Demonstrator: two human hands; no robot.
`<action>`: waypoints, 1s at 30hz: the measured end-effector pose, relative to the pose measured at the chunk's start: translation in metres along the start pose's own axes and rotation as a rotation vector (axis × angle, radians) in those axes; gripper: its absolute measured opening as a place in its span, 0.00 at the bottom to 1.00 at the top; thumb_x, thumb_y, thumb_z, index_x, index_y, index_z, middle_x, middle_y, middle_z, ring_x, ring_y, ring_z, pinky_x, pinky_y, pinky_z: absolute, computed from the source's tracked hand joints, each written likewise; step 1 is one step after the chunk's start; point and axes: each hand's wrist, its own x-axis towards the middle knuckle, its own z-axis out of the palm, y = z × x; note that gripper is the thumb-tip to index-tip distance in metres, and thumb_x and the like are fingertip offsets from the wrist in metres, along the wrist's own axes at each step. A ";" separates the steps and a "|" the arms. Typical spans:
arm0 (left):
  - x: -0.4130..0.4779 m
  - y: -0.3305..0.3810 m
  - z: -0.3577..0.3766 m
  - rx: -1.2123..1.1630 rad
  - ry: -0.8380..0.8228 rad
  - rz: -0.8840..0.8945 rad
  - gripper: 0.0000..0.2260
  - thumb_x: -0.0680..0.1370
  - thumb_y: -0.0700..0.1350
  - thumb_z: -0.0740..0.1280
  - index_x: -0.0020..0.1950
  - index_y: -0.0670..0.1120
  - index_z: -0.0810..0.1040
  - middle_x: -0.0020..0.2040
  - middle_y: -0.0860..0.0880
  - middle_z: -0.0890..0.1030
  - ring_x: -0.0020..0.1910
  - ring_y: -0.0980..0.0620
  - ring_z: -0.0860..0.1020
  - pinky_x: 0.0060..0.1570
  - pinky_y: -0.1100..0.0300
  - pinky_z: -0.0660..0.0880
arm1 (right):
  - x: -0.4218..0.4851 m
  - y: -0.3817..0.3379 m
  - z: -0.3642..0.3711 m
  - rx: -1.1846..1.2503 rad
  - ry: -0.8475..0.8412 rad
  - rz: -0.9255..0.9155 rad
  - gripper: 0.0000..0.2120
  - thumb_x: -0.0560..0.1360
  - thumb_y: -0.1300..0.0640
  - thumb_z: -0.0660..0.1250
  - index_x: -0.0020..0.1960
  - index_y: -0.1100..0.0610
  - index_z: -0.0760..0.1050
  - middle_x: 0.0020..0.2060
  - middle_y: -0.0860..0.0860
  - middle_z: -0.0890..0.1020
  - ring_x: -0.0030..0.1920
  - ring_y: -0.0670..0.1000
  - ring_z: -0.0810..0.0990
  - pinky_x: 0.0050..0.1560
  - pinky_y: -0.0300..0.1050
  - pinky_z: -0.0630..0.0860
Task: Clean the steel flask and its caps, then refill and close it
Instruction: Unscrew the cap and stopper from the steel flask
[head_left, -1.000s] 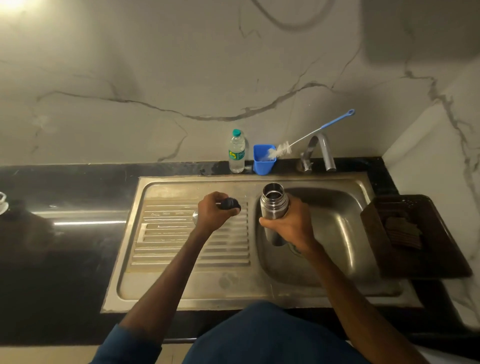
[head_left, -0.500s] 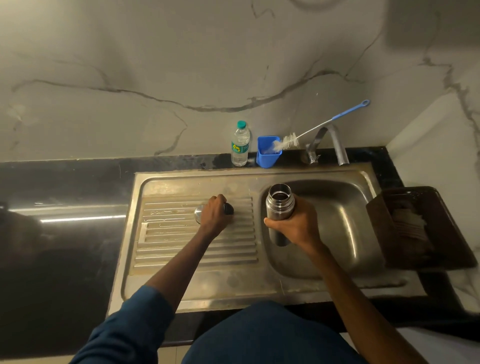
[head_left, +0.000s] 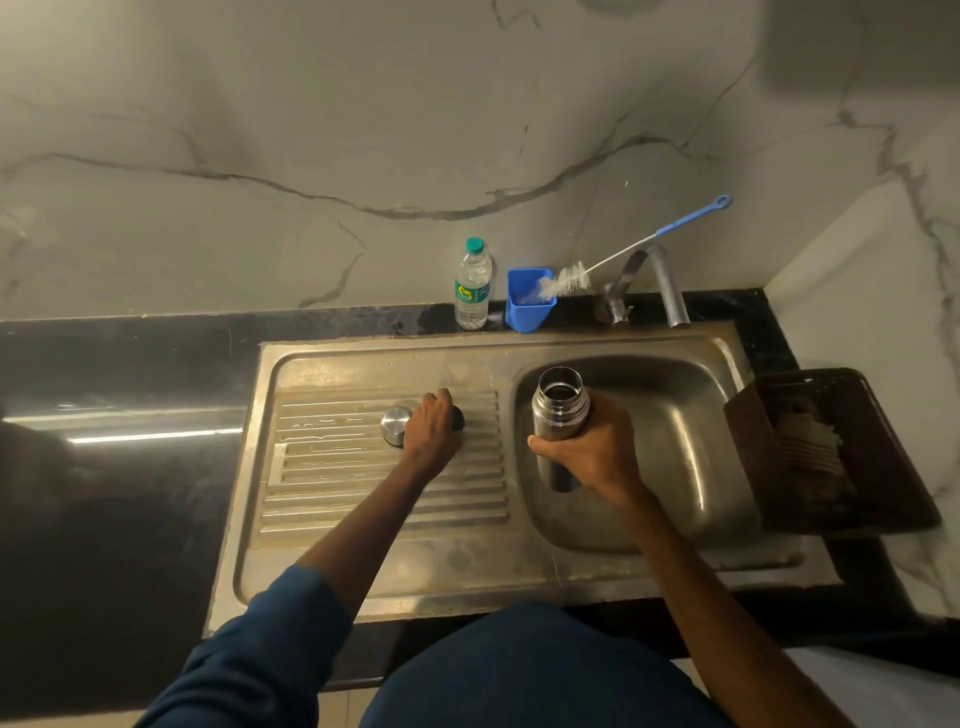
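Over steel sink basin (head_left: 675, 457), flask (head_left: 560, 415); black counter (head_left: 130, 519), marble wall (head_left: 363, 130)

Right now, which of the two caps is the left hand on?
The black cap, gripped by the left hand on the drainboard. The shiny steel cap sits uncovered beside it, farther from the basin.

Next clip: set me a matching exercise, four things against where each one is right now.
Things: 1 flask; 2 black cap; 3 water bottle; 4 brush.
Places: A propped on the blue cup; B in the right hand, over the basin; C on the counter by the wall; D under the left hand, on the draining board.
Pairs: 1-B; 2-D; 3-C; 4-A.
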 end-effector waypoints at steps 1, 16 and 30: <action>-0.001 0.000 0.000 -0.002 -0.002 -0.002 0.23 0.74 0.44 0.76 0.63 0.43 0.70 0.58 0.41 0.77 0.51 0.43 0.78 0.46 0.51 0.79 | 0.000 0.000 -0.001 0.000 0.003 0.004 0.25 0.56 0.50 0.86 0.50 0.52 0.84 0.45 0.46 0.87 0.46 0.46 0.85 0.52 0.46 0.82; -0.021 0.050 -0.011 -0.128 0.011 0.296 0.42 0.69 0.51 0.82 0.76 0.44 0.66 0.75 0.43 0.67 0.70 0.42 0.71 0.64 0.49 0.76 | -0.002 0.007 -0.023 0.045 0.013 -0.008 0.25 0.56 0.53 0.87 0.50 0.54 0.85 0.44 0.47 0.87 0.45 0.46 0.85 0.51 0.44 0.82; -0.054 0.178 -0.019 -0.510 -0.101 0.651 0.31 0.70 0.55 0.82 0.69 0.48 0.78 0.63 0.53 0.82 0.60 0.58 0.80 0.57 0.62 0.80 | 0.015 0.010 -0.109 0.180 0.021 -0.219 0.29 0.61 0.48 0.85 0.59 0.51 0.80 0.51 0.44 0.86 0.51 0.41 0.85 0.53 0.39 0.82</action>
